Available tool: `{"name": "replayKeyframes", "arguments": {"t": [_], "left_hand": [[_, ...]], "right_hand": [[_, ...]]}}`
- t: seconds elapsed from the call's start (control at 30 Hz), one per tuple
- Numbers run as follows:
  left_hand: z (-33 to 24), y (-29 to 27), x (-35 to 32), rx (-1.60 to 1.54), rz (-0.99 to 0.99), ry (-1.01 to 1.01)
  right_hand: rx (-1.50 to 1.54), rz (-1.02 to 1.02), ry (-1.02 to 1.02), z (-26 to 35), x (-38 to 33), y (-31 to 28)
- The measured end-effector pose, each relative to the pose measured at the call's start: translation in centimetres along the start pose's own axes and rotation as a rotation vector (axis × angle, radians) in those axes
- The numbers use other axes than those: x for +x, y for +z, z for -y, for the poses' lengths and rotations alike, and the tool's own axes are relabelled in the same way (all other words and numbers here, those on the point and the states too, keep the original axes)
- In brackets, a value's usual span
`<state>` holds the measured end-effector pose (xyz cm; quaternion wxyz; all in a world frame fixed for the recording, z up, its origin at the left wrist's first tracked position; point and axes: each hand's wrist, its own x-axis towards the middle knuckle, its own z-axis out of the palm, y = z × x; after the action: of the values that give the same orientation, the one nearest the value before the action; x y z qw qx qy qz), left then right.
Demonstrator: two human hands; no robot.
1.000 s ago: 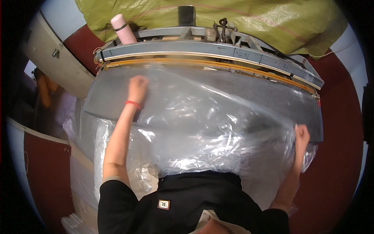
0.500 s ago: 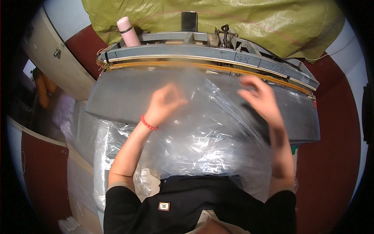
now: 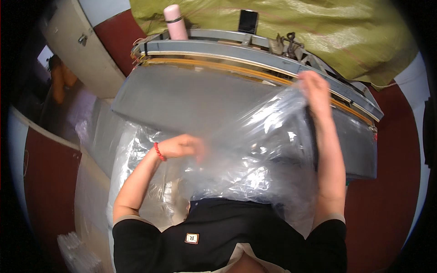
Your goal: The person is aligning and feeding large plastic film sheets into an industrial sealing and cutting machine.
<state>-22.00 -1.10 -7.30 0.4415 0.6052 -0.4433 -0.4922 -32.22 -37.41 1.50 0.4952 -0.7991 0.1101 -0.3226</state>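
A large sheet of clear plastic film [image 3: 261, 150] drapes over my lap and the front of a grey work surface [image 3: 182, 98]. My right hand [image 3: 316, 91] is raised near the back of that surface, its fingers closed on a gathered corner of the film, which stretches tight down toward the middle. Lower and to the left, my left hand [image 3: 184, 146], with a red bead bracelet [image 3: 159, 152] at the wrist, is beside the film. Motion smears its fingertips, so whether they grip the film cannot be made out.
Behind the surface runs a long metal bar [image 3: 214, 51] with orange strips [image 3: 218, 66]. A pink bottle [image 3: 175, 22], a dark phone-like slab [image 3: 248, 22] and a metal clamp [image 3: 291, 44] stand along it. More clear plastic [image 3: 129, 150] lies at left, near a door [image 3: 75, 45].
My right hand has risen and taken the film's corner, pulling it up and right. My left hand has dropped lower. The view has shifted, so the bench appears more tilted.
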Motion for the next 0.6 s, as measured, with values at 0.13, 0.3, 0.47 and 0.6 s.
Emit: {"name": "replayKeyframes", "arguments": {"t": [0.13, 0.3, 0.47, 0.6], "left_hand": [[5.2, -3.2, -6.8, 0.26, 0.01, -0.415], [5.1, -16.4, -19.1, 0.771, -0.582, -0.759], [-5.4, -16.8, -12.7, 1.674, -1.954, 0.096], [2.1, -18.4, -6.6, 1.175, -1.372, -0.184]], "right_hand": [[-0.285, -0.295, -0.085, -5.0, -0.9, -9.3], [-0.511, -0.485, 0.055, -14.7, -3.9, -20.9], [-0.855, -0.626, 0.106, -19.7, -8.2, -28.9], [-1.054, -0.594, 0.23, -21.6, -11.1, -34.4]]}}
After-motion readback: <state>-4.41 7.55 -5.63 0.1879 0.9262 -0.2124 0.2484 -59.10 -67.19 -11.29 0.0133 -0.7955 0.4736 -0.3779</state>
